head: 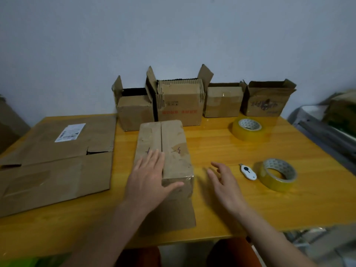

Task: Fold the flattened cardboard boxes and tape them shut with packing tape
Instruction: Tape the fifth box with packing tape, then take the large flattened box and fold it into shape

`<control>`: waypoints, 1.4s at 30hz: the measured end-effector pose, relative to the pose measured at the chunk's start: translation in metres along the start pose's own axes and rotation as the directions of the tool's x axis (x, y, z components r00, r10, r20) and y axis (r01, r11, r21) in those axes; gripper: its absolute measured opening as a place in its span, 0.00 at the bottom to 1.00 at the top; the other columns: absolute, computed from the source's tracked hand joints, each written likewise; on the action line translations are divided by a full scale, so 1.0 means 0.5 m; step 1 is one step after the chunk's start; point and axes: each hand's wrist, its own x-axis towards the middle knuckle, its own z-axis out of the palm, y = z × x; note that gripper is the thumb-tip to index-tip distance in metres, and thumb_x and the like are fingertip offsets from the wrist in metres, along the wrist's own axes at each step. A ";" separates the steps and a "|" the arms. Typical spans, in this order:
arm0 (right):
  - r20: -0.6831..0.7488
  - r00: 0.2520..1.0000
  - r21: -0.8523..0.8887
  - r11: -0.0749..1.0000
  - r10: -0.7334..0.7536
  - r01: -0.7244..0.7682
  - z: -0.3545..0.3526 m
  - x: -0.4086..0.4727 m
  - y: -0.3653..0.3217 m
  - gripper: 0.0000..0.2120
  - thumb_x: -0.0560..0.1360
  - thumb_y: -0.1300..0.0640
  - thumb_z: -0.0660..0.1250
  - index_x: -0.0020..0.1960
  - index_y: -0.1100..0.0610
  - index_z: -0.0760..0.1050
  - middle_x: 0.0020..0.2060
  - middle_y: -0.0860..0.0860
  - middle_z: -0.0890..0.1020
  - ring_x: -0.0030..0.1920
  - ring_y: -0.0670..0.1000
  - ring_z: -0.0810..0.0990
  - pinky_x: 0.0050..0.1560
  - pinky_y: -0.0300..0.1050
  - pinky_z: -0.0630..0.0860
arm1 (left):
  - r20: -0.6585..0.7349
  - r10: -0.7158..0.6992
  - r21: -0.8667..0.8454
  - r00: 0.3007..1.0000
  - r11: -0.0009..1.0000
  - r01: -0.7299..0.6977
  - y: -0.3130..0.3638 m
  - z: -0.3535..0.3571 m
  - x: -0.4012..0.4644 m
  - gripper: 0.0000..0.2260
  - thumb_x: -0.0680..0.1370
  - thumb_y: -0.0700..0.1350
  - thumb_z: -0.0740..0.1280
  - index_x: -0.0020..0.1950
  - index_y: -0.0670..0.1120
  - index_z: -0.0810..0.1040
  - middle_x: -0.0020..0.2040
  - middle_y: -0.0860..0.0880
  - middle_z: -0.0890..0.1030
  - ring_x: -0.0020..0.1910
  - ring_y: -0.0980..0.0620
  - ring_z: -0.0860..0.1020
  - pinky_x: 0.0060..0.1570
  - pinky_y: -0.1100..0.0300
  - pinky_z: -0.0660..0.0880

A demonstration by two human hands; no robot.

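Observation:
A folded brown cardboard box (172,143) stands in the middle of the yellow wooden table (221,199), its two top flaps meeting along a centre seam. My left hand (149,178) lies flat on the near left part of its top, fingers straight, thumb over the front edge. My right hand (224,182) hovers open just right of the box, touching nothing. Two rolls of yellowish packing tape lie to the right: one near (277,175), one farther back (247,129). A small white cutter (248,172) lies beside the near roll.
A large flattened cardboard box (57,160) with a white label covers the table's left side. Several open boxes (179,101) stand in a row along the wall at the back. Clutter sits beyond the table's right edge.

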 end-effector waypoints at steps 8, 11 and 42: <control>0.393 0.846 0.410 0.755 0.361 -0.513 0.072 0.022 -0.087 0.26 0.75 0.46 0.68 0.64 0.64 0.70 0.45 0.58 0.79 0.42 0.55 0.79 0.43 0.49 0.77 | -0.095 -0.227 -0.312 0.969 0.931 0.188 -0.086 -0.017 -0.045 0.46 0.66 0.78 0.50 0.78 0.54 0.56 0.77 0.54 0.60 0.75 0.53 0.61 0.70 0.49 0.63; 0.615 0.738 0.486 0.605 0.276 -0.631 0.090 0.021 -0.132 0.27 0.73 0.43 0.69 0.62 0.62 0.73 0.50 0.61 0.82 0.45 0.56 0.81 0.46 0.49 0.79 | -0.072 -0.308 -0.471 0.949 0.849 0.240 -0.104 -0.020 -0.061 0.45 0.65 0.75 0.53 0.78 0.57 0.55 0.77 0.54 0.61 0.73 0.51 0.63 0.67 0.49 0.66; -0.381 0.923 0.292 0.954 0.054 0.065 -0.086 -0.078 -0.140 0.36 0.74 0.48 0.69 0.75 0.57 0.58 0.70 0.56 0.67 0.70 0.55 0.66 0.68 0.55 0.66 | 0.387 -0.600 -0.922 0.700 -0.230 0.312 -0.178 -0.095 0.000 0.28 0.78 0.67 0.55 0.70 0.50 0.70 0.63 0.50 0.75 0.64 0.45 0.72 0.66 0.45 0.68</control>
